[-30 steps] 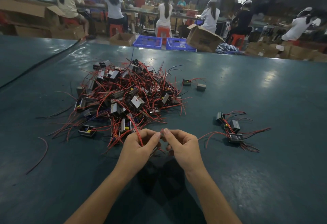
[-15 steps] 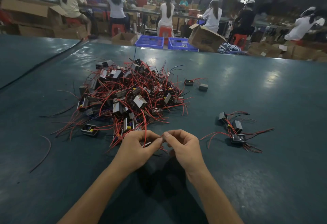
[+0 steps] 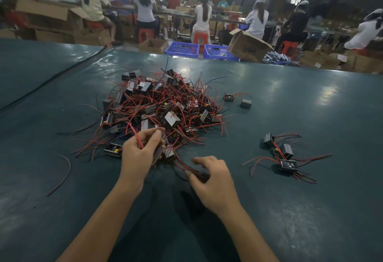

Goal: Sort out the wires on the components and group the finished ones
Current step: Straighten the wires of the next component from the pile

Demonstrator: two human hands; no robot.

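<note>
Moved since before: the two hands, fingertip to fingertip a second ago, have parted; the left hand (image 3: pixel 139 154) has gone up toward the pile, the right hand (image 3: pixel 215 181) down and to the right.
Left hand: raised at the near edge of the pile, back to the camera, fingers curled round a dark component (image 3: pixel 160 154); a red wire (image 3: pixel 136 138) stands up past the thumb.
Right hand: low over the table (image 3: pixel 310 210), palm down, thumb and forefinger pinching the wires (image 3: pixel 184 165) that trail from the held component; blurred by motion.
Pile (image 3: pixel 165 108): unsorted components tangled in red and black wires, mid-table, just beyond the left hand.
Finished group (image 3: pixel 284 156): three components lying together, leads fanned out sideways, right of the right hand and well apart from the pile.
Writing: dark print on the tilted cardboard box (image 3: pixel 246 48) beyond the far table edge, too blurred to read.
</note>
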